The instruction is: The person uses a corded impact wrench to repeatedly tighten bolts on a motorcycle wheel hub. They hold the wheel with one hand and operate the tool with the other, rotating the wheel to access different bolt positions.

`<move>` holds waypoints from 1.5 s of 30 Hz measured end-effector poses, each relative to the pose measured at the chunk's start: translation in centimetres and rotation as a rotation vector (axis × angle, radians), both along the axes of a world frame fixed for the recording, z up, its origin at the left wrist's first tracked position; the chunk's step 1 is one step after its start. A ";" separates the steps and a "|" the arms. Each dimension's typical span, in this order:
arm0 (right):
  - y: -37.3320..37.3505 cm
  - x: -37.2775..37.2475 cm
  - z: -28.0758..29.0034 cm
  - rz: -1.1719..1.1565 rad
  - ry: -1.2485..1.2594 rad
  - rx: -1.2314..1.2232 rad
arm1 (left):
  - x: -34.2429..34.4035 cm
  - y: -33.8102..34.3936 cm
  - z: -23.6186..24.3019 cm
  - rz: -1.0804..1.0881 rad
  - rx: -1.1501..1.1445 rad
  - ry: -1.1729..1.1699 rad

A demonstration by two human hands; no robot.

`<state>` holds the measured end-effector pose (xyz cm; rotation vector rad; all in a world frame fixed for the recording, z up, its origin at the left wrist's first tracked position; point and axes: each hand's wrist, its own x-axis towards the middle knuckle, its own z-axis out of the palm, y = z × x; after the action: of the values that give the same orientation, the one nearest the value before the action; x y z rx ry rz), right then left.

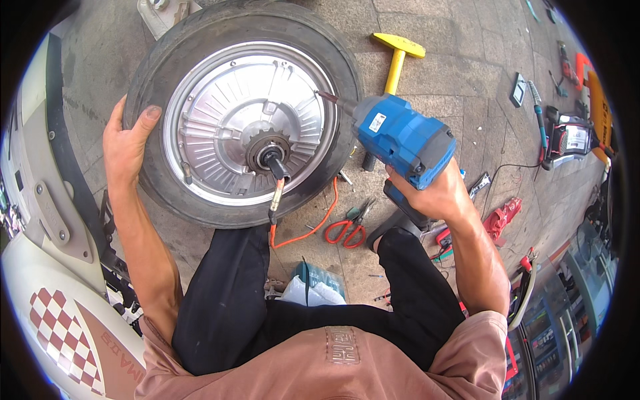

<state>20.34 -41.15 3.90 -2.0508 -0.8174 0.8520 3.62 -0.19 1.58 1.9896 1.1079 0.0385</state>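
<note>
A hub-motor wheel (223, 100), with a black tyre and a silver cover, leans in front of my knees. My left hand (127, 150) grips the tyre's left edge, thumb on the sidewall. In my right hand (440, 193) is a blue cordless impact driver (403, 137). Its long bit (327, 97) points left, the tip at the right edge of the silver cover; whether it sits in a screw head is too small to tell. A toothed sprocket (255, 148) surrounds the central axle, from which an orange cable (325, 222) runs out and curls right.
A yellow hammer (398, 53) lies beyond the driver. Orange-handled scissors (347, 230) lie near my right foot. A white scooter body (33, 247) stands along the left. At right are a red cloth (503, 217), a corded tool case (570, 137) and scattered tools.
</note>
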 end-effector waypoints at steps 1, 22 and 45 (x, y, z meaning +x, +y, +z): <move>0.0 0.0 0.0 -0.019 0.011 0.011 | 0.0 0.0 0.0 -0.004 -0.035 -0.019; -0.9 0.6 -0.8 -0.008 0.022 -0.058 | -0.4 0.6 -0.5 -0.009 -0.075 -0.072; 2.9 -1.1 9.1 0.458 -0.345 -0.008 | 0.0 0.3 -0.9 -0.033 0.023 0.016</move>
<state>19.27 -38.27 13.03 -2.0790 -1.5167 0.7423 3.57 0.07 0.69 2.0312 1.0891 0.0186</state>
